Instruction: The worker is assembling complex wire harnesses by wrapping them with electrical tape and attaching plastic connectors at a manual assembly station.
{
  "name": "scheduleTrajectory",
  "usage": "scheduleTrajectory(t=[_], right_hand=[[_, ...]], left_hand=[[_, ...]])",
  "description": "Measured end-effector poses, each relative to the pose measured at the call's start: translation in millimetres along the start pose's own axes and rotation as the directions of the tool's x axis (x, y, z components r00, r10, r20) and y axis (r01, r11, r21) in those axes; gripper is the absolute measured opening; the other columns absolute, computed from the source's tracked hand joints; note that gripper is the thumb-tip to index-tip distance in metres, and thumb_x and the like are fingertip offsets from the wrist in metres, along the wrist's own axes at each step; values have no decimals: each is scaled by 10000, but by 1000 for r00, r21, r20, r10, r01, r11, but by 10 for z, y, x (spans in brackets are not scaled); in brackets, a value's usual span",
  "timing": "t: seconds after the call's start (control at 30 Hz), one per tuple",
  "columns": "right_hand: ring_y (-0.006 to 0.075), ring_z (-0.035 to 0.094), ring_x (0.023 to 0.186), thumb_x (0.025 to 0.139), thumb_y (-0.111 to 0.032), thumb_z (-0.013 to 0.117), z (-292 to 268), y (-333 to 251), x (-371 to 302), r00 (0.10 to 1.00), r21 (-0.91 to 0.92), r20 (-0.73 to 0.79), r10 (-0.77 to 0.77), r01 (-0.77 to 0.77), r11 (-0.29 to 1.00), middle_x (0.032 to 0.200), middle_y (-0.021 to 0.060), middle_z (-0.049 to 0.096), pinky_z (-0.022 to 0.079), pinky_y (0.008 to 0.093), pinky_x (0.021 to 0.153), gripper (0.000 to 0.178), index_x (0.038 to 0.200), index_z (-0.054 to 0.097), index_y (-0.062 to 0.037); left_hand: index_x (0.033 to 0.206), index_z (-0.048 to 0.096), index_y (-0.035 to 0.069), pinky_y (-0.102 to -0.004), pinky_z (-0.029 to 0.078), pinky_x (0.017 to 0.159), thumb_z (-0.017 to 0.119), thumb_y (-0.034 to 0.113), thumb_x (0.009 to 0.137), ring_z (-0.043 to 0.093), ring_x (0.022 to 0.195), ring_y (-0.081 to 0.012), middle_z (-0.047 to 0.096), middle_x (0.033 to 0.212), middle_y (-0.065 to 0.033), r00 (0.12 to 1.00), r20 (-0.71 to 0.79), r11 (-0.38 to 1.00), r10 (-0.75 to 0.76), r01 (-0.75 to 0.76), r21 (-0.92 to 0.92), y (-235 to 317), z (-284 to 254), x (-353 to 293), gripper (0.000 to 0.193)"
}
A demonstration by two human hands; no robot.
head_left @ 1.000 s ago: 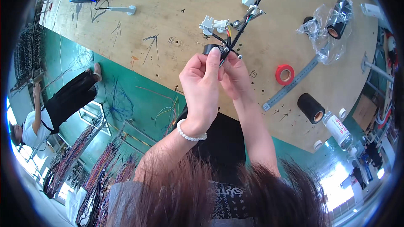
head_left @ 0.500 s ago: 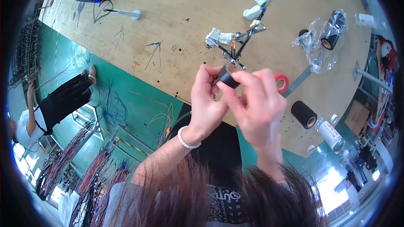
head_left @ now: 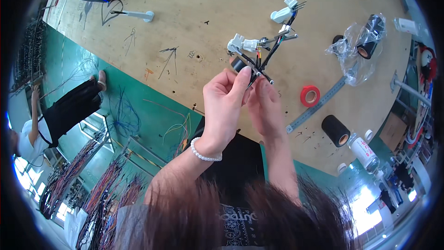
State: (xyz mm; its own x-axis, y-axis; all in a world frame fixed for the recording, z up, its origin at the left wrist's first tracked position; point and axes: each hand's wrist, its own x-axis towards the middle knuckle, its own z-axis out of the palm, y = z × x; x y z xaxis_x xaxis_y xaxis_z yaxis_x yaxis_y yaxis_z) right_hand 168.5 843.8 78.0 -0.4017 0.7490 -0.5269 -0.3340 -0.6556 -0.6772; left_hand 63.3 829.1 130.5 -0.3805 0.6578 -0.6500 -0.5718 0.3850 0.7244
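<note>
My left hand (head_left: 223,104) is closed, with a roll of black tape (head_left: 238,64) held by the thumb and fingers. Close beside it, my right hand (head_left: 267,109) has its fingers pressed together at the lower end of a wire harness (head_left: 267,62); what lies between those fingertips is hidden. Black-wrapped branches of the harness run up from the hands past metal fork posts (head_left: 287,37). One branch ends at a white connector (head_left: 237,42), another at a farther white connector (head_left: 280,15). A few red, yellow and orange wires show near the junction.
On the wooden board (head_left: 194,0) lie a red tape roll (head_left: 310,96), a metal ruler (head_left: 317,105), a black roll (head_left: 335,130) and a plastic-wrapped black roll (head_left: 371,37). A bottle (head_left: 363,153) lies at the right edge. Another person (head_left: 64,111) stands at the left.
The black tape roll has gone up and left, from between both hands into my left hand alone. My right hand has left the roll and moved lower, beside the harness.
</note>
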Motion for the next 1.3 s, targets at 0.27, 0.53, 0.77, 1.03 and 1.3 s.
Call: scheduleTrajectory(t=[0.27,0.53,0.77,1.03,1.3], right_hand=[[107,589,990,985,-439,516,95,231,41,999,356,33,19,-29,934,1154,14,625,478,274,808,504,1344,527,-85],[125,602,977,1015,-241,515,180,159,-101,909,-124,-136,-395,380,917,1080,43,647,501,287,853,279,1194,577,-36],[151,581,1020,1015,-200,511,178,-206,-386,939,-410,-38,-342,297,862,1141,84,577,490,304,861,225,1101,573,-1],[283,594,828,904,-154,645,917,-582,-502,859,-996,72,-507,87,7,989,119,586,472,359,692,164,1015,664,-35],[205,598,1099,1026,-204,476,344,-285,-591,897,-691,-137,-420,218,690,1165,102,656,467,341,954,349,1273,569,25]], left_hand=[[652,492,91,-208,280,465,636,229,954,406,477,-32,507,570,35,989,1,989,-145,145,-20,55,-60,31,362],[892,519,21,-203,385,588,565,137,986,445,608,-37,521,662,30,990,108,988,89,-102,120,-36,-112,-127,156],[946,517,-11,-266,450,581,569,57,963,552,693,-105,594,788,-36,940,281,781,193,-320,536,158,-265,-135,87],[1006,456,-12,-244,519,720,723,138,869,553,858,-73,601,951,-75,925,248,928,286,-332,170,-97,-245,-227,335],[769,568,-2,-170,366,518,683,199,922,475,609,6,561,676,33,976,-23,949,219,-207,240,-11,-112,-143,277]])
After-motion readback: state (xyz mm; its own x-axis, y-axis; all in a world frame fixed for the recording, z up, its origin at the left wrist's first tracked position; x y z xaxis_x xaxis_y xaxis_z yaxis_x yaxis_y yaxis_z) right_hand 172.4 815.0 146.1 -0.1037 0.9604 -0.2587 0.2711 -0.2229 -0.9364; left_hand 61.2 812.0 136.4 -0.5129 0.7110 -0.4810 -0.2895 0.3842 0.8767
